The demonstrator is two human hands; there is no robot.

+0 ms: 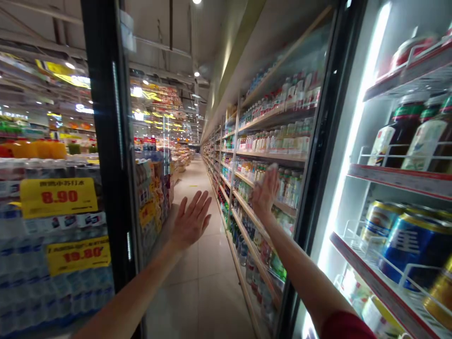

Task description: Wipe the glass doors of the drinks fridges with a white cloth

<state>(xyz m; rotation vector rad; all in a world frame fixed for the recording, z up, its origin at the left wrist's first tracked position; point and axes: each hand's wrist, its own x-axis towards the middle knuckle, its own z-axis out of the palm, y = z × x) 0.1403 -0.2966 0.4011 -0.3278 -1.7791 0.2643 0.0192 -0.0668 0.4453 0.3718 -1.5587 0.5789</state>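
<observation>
In front of me a black-framed glass door (pixel 109 141) stands swung out from a lit cooler, with the aisle showing through its pane. My left hand (pixel 191 217) is flat, fingers stretched and spread, at the middle of the pane; it holds nothing. Higher and to the right, my right hand (pixel 264 193) lies against or close to the glass, smeared by motion. A pale, cloth-like thing (pixel 273 166) shows at its fingertips and seems to be under the hand. Whether the palms touch the glass I cannot tell for sure.
Right of the door, the cooler's wire-fronted shelves (pixel 399 179) hold dark bottles (pixel 383 136) and blue cans (pixel 409 245). On the left are stacked bottle packs (pixel 52 292) with yellow price signs (pixel 58 197). Through the glass, bottle-filled shelves (pixel 271 155) line the tiled aisle (pixel 190 183).
</observation>
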